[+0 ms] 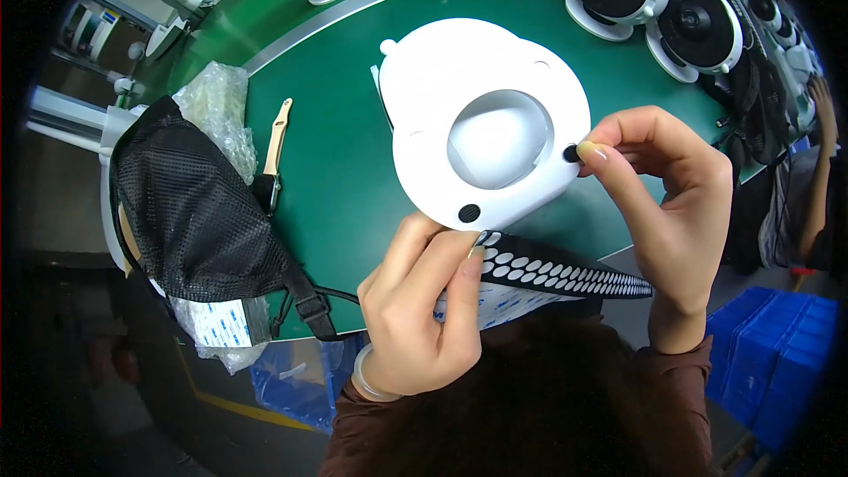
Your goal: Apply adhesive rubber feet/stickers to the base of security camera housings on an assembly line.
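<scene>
A white plastic housing (481, 57) with a large round opening lies on the green table in front of me. One round black pad (469, 213) is stuck on its near rim. At the rim's right side, my right hand (680, 199) pinches a second round black pad (571, 154) between thumb and finger, against the white surface. My left hand (411, 318) closes on the end of a black strip (565, 276) carrying rows of white oval dots, just below the housing. That strip runs off to the right, under my right wrist.
Left of the housing lie a black mesh bag (185, 203), bubble wrap (223, 110) and a wooden-handled brush (276, 146). White round devices with black fronts (698, 26) stand at the far right. Blue crates (773, 358) sit lower right. Another person's arm (821, 150) shows at the right edge.
</scene>
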The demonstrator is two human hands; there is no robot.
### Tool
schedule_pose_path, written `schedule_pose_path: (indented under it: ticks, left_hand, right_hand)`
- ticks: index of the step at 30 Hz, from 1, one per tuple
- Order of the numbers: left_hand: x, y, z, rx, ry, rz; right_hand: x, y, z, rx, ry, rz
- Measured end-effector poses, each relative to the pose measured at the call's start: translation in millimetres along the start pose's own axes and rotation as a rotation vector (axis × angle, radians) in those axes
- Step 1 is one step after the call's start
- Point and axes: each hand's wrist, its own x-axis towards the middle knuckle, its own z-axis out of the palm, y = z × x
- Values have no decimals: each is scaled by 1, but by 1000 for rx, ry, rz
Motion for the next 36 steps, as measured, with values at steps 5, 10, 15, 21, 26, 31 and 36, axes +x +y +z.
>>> schedule_pose_path:
  ticks: [5, 10, 15, 21, 26, 31, 36]
  left_hand:
    - [2, -1, 0, 13, 7, 22]
    - [2, -3, -1, 2, 2, 30]
    - [1, -2, -1, -8, 1, 21]
    - [0, -3, -3, -21, 6, 34]
    - [-6, 4, -10, 74, -11, 24]
    - [-13, 9, -22, -1, -121, -163]
    - [-13, 16, -20, -35, -91, -134]
  right_hand:
    - [1, -2, 0, -55, 3, -24]
    - [3, -5, -5, 29, -67, 68]
    - [0, -4, -2, -23, -46, 37]
    - [-1, -6, 1, -159, -43, -48]
    - [-3, -1, -8, -60, 32, 59]
    - [-35, -8, 2, -271, -173, -302]
    - [-43, -4, 17, -174, -130, -282]
